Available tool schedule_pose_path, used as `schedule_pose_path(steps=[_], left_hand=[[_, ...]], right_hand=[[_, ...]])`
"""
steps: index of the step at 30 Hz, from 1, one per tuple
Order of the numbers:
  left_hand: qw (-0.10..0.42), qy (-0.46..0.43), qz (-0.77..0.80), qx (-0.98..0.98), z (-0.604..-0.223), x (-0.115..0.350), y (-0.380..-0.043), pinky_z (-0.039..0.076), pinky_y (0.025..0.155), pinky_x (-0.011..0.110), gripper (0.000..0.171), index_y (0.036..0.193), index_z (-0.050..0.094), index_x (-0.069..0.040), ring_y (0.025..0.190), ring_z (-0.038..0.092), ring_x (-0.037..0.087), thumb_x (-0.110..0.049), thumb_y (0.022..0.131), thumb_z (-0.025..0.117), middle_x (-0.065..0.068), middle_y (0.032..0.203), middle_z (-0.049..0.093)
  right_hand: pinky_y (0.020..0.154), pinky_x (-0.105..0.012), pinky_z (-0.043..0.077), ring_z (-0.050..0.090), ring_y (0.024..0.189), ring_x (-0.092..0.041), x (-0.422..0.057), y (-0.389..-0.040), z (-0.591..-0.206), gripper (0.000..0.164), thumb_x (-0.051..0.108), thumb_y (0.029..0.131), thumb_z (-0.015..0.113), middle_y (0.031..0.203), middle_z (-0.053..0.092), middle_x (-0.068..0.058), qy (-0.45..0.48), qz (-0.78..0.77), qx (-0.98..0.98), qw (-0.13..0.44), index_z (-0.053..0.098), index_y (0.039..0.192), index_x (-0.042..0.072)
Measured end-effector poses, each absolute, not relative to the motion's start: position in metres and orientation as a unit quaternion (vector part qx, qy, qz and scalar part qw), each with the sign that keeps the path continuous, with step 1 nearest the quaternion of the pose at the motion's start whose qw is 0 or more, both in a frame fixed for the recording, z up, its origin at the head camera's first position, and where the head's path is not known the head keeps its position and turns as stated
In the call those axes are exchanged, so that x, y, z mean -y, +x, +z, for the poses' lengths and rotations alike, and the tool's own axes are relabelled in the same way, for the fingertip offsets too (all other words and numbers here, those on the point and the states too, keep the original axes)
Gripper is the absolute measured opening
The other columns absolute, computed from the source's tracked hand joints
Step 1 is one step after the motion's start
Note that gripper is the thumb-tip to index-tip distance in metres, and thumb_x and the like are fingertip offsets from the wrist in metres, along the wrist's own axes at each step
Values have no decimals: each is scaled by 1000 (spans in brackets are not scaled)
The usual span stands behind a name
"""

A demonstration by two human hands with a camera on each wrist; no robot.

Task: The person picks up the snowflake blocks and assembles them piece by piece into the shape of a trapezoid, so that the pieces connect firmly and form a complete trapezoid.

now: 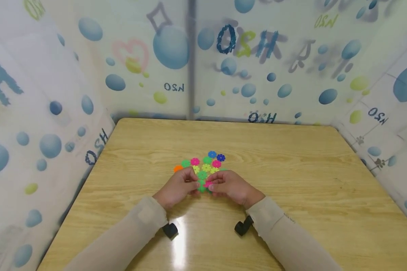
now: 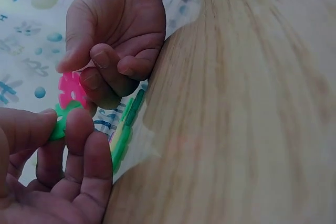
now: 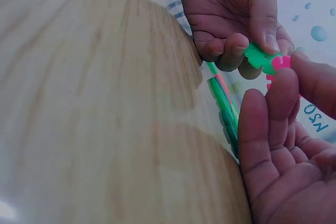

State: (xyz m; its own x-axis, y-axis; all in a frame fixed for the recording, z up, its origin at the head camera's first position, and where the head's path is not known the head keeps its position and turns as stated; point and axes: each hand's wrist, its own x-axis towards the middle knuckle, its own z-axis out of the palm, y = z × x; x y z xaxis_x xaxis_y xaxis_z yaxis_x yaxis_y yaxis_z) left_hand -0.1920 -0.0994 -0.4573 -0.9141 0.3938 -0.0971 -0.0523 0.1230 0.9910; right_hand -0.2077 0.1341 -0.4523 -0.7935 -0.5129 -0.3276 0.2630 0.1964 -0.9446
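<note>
While L hand (image 1: 178, 187) pinches 1 green disc (image 2: 61, 120) betw. thumb & index, R hand (image 1: 235, 187) pinches 1 pink disc (image 2: 67, 88) likewise; the 2 overlap at their notched rims, can't tell if slotted. Pair held over table (image 1: 291, 162), slightly nearer L edge than R, on near side of loose pcs. Loose count: 1 orange pc (image 1: 178, 168), 1 light-blue pc (image 1: 212, 154), 1 dark-blue pc (image 1: 221, 157), 2 pink pcs (image 1: 195, 161), 3 yellow pcs (image 1: 206, 168), min. 3 green pcs (image 1: 185, 163) (more green partly hidden by R hand). Orange lies closest to L edge; both blues closest to far edge, well apart from it.
</note>
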Motion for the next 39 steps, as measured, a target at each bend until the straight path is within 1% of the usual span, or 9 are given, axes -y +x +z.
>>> schedule_pose_path(steps=[3,7,10,13,20,25,32,35,39], left_hand=[[167,104,654,-731,-455,98,-194,62,79,35,7,99,55,1,77,70,21,4,100,61,7,90,62],[169,85,663,-725,-454,98,-197,61,78,34,7,103,55,-1,77,69,19,3,102,60,5,90,60],[173,82,671,-717,-455,100,-201,61,77,31,9,104,54,-3,77,68,18,3,102,60,4,90,58],[176,82,677,-710,-458,103,-203,60,76,28,10,104,54,-4,77,67,18,3,102,61,3,89,57],[192,80,687,-696,-461,103,-201,59,79,27,9,106,54,-5,80,66,18,2,103,60,3,89,56],[199,79,696,-685,-460,105,-200,60,81,28,9,108,54,-3,81,65,19,2,104,59,3,90,55],[213,83,699,-678,-458,105,-200,60,84,29,15,117,51,5,85,64,18,3,104,58,3,93,55],[214,78,698,-679,-458,106,-200,60,84,29,16,119,50,6,84,64,18,4,104,56,3,93,54],[214,69,703,-674,-461,106,-201,60,83,30,16,119,49,6,83,65,17,4,104,54,4,93,55]], right_hand=[[81,-28,60,66,85,-18,-134,-210,-448,31,13,102,70,103,67,-8,-88,-620,-718,304,63,128,-4],[75,-29,59,63,74,-18,-138,-220,-441,37,18,103,70,97,66,-7,-84,-607,-734,293,62,134,0],[68,-30,57,58,65,-18,-144,-233,-437,36,22,104,69,94,65,-6,-65,-591,-761,260,65,134,5],[64,-30,53,55,61,-18,-153,-247,-435,30,26,103,70,92,65,-5,-45,-566,-795,213,69,129,9],[56,-29,44,49,54,-18,-169,-251,-441,28,20,100,73,71,54,-5,-44,-488,-850,195,69,126,9],[57,-29,44,51,60,-18,-166,-245,-440,32,12,94,74,81,56,-6,-58,-437,-882,167,71,126,9],[71,-33,46,53,84,-24,-162,-238,-439,25,8,90,78,99,58,-9,-72,-385,-909,144,67,112,7],[70,-32,48,55,83,-23,-161,-235,-441,22,7,90,78,98,60,-8,-85,-411,-897,141,65,108,7],[70,-31,58,65,77,-21,-158,-233,-446,19,4,96,72,91,65,-9,-87,-532,-823,181,64,113,4]])
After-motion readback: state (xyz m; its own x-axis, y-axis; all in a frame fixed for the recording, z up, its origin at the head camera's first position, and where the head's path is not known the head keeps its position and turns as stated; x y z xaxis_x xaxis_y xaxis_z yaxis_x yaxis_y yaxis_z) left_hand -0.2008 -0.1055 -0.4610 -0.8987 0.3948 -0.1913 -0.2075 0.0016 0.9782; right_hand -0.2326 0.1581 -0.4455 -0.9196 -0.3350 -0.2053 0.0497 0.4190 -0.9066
